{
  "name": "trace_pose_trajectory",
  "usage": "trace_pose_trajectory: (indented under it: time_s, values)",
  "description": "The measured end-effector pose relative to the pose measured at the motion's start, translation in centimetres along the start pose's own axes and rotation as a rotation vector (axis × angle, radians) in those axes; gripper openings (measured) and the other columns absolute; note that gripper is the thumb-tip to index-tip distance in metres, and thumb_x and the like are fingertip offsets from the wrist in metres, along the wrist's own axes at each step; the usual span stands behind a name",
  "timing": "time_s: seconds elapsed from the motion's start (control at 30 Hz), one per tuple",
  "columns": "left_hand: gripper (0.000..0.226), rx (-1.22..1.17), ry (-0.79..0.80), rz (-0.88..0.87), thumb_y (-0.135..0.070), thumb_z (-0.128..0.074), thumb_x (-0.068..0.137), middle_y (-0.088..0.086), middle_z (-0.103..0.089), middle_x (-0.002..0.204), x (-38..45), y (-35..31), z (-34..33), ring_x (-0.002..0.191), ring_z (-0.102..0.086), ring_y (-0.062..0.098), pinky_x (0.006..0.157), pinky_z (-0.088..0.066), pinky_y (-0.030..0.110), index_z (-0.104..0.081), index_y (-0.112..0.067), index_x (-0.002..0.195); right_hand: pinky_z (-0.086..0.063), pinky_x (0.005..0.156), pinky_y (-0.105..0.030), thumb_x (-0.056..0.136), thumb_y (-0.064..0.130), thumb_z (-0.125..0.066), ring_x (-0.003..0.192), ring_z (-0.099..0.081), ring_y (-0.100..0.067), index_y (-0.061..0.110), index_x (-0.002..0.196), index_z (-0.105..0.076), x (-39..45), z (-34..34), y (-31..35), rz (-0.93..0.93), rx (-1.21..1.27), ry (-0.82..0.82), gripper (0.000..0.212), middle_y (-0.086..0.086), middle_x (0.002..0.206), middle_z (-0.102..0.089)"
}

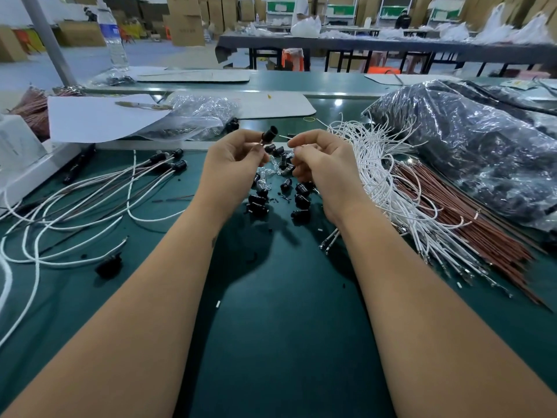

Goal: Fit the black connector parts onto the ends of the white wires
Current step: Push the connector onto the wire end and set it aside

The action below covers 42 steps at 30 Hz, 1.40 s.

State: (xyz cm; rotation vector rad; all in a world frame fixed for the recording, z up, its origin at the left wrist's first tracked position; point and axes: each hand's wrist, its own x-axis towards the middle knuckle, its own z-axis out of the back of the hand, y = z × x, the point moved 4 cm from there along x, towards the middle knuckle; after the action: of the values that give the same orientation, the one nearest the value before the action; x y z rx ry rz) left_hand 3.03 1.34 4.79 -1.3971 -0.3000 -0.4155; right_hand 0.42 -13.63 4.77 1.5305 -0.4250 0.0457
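My left hand (pixel 238 155) pinches a black connector part (pixel 269 134) between thumb and fingers, held above the green table. My right hand (pixel 319 158) is just to its right, fingers curled round the thin end of a white wire (pixel 284 136) that points toward the connector; a small gap separates the two. Below the hands lie several loose black connector parts (pixel 280 194). A bundle of bare white wires (pixel 388 164) is spread at the right. Wires fitted with black connectors (pixel 168 162) lie at the left.
A bundle of reddish-brown wires (pixel 470 224) lies beside the white ones. Large plastic bags of black parts (pixel 470 140) fill the right. A small clear bag (pixel 199 116), a white sheet (pixel 99 116) and a water bottle (pixel 114 34) stand behind. One stray black part (pixel 109 264) lies at the left.
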Motion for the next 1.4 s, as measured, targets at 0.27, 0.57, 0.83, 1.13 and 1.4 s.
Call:
trace_pose_trajectory:
  time_s: [0.27, 0.57, 0.83, 1.13, 1.4]
  values:
    - [0.014, 0.115, 0.068, 0.017, -0.014, -0.06, 0.092, 0.02, -0.056, 0.075, -0.3, -0.3, -0.6, 0.067, -0.048, 0.018, 0.062, -0.041, 0.03, -0.056, -0.023, 0.082, -0.054, 0.061, -0.027, 0.087, 0.006, -0.067, 0.057, -0.061, -0.011, 0.007, 0.092, -0.065, 0.0, -1.0, -0.3, -0.001, -0.004, 0.083, 0.005, -0.004, 0.072, -0.064]
    - [0.005, 0.246, 0.068, 0.024, -0.015, -0.063, 0.091, 0.007, -0.058, 0.08, -0.1, 0.7, -0.2, 0.063, -0.047, 0.012, 0.059, -0.042, 0.016, -0.067, -0.013, 0.093, -0.052, 0.054, -0.024, 0.095, 0.005, -0.055, 0.052, -0.059, -0.012, 0.009, 0.088, -0.065, 0.4, 0.3, -0.8, -0.041, 0.152, 0.026, 0.013, 0.001, 0.061, -0.064]
    - [0.012, 0.201, 0.114, 0.064, -0.012, -0.064, 0.088, 0.01, -0.062, 0.077, -0.2, 0.7, -0.5, 0.067, -0.048, 0.015, 0.066, -0.04, 0.026, -0.067, -0.018, 0.079, -0.049, 0.051, -0.022, 0.095, 0.009, -0.058, 0.05, -0.057, -0.01, 0.01, 0.084, -0.065, 0.3, 0.2, -0.7, -0.038, 0.109, 0.025, 0.013, 0.004, 0.059, -0.062]
    - [0.015, 0.231, 0.149, 0.052, -0.014, -0.059, 0.093, 0.001, -0.065, 0.072, -0.2, 0.9, -0.4, 0.063, -0.05, 0.009, 0.064, -0.042, 0.021, -0.067, -0.017, 0.08, -0.046, 0.049, -0.017, 0.091, 0.005, -0.06, 0.047, -0.053, -0.004, 0.009, 0.083, -0.066, 0.3, 0.6, -0.4, 0.004, -0.039, -0.019, 0.012, 0.008, 0.055, -0.055]
    - [0.012, 0.269, 0.157, 0.04, -0.016, -0.061, 0.092, 0.016, -0.068, 0.08, -0.3, 0.9, -0.4, 0.066, -0.052, 0.013, 0.061, -0.043, 0.017, -0.067, -0.018, 0.082, -0.048, 0.052, -0.017, 0.09, 0.005, -0.06, 0.049, -0.052, -0.003, 0.008, 0.083, -0.067, 0.3, 0.3, -0.4, 0.029, -0.143, 0.011, 0.01, 0.002, 0.06, -0.051]
